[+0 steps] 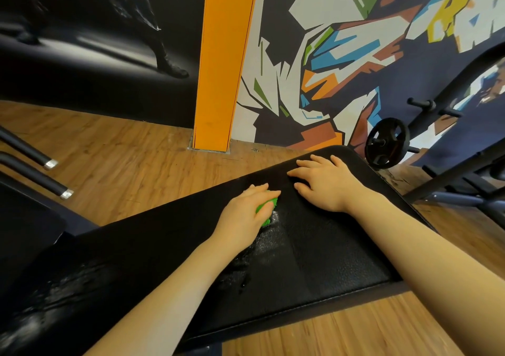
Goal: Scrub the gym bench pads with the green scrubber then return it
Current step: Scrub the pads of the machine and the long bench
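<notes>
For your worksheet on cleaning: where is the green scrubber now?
In the head view, the green scrubber sits centre-frame on the black bench pad, gripped under the left hand.

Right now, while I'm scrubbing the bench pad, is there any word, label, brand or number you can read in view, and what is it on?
"HA": large yellow block letters on the colourful painted wall mural, top right; the letters after them are cut off and distorted, so the word cannot be read.
Black round weight plate: no readable marking.
Black padded gym bench pad and green scrubber: no text visible.
</notes>
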Motion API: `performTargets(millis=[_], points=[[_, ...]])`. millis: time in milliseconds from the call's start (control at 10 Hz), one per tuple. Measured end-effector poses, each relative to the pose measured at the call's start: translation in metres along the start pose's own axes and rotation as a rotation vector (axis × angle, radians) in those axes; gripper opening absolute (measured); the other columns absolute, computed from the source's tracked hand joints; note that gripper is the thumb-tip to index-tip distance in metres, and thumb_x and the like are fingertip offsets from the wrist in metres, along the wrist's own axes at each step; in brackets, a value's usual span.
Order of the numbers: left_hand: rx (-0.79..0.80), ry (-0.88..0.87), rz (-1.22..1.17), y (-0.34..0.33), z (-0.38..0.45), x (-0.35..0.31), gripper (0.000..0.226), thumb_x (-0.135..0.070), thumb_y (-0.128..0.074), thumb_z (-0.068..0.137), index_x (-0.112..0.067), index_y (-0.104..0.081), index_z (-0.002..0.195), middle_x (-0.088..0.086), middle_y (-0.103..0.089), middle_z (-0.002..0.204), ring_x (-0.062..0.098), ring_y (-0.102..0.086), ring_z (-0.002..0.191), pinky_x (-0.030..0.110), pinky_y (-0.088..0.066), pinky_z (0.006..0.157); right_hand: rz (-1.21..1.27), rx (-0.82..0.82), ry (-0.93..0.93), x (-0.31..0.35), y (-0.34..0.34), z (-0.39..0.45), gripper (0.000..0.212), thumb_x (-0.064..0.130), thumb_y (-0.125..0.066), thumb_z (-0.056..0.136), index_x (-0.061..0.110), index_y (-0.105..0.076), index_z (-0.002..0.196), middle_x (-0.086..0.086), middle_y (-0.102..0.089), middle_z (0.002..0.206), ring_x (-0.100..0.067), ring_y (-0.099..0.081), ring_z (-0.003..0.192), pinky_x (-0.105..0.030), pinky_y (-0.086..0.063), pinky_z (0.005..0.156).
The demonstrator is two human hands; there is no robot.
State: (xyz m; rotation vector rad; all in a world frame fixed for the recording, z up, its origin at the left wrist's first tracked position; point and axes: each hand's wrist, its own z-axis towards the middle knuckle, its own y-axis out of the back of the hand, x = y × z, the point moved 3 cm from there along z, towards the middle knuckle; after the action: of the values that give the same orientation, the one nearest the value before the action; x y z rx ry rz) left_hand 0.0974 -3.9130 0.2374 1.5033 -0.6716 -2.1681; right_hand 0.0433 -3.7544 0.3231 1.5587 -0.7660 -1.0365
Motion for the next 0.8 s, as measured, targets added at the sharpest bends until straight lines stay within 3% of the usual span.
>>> performTargets(millis=[200,400,500,800], points=[[-0.083,0.065,-0.013,-0.008,0.014,-0.001,0.040,-0.029,-0.043,0.103,-0.031,-0.045,0.143,-0.002,-0.021,0.160,0.018,-0.005,0.150,0.035,-0.016,0.117,0.000,-0.008,0.003,0.000,-0.001,0.001,0.046,0.043,-0.033,0.103,0.038,-0.034,0.149,0.004,-0.023,0.161,-0.024,-0.011,0.150,-0.053,-0.003,0.119],[-0.115,0.147,0.025,-0.008,0.045,-0.002,0.040,-0.030,-0.041,0.104,-0.027,-0.047,0.143,0.004,-0.026,0.159,0.026,-0.010,0.149,0.041,-0.018,0.117,0.009,-0.026,0.007,-0.002,-0.001,0.000,0.045,0.043,-0.035,0.103,0.038,-0.036,0.148,0.004,-0.025,0.161,-0.024,-0.013,0.150,-0.053,-0.005,0.119],[-0.087,0.157,0.038,-0.008,0.043,-0.005,0.038,-0.029,-0.041,0.104,-0.027,-0.048,0.142,0.004,-0.033,0.156,0.025,-0.018,0.148,0.040,-0.021,0.116,0.015,-0.019,0.007,-0.002,-0.001,0.001,0.045,0.043,-0.035,0.102,0.038,-0.037,0.147,0.004,-0.025,0.160,-0.024,-0.013,0.150,-0.054,-0.005,0.119],[-0.043,0.094,0.096,-0.008,-0.006,-0.014,0.039,-0.030,-0.041,0.104,-0.036,-0.043,0.142,-0.009,-0.030,0.156,0.014,-0.021,0.146,0.035,-0.022,0.117,0.020,-0.008,0.006,0.001,0.001,-0.002,0.046,0.041,-0.036,0.103,0.036,-0.036,0.148,0.003,-0.024,0.161,-0.025,-0.012,0.150,-0.055,-0.004,0.119]])
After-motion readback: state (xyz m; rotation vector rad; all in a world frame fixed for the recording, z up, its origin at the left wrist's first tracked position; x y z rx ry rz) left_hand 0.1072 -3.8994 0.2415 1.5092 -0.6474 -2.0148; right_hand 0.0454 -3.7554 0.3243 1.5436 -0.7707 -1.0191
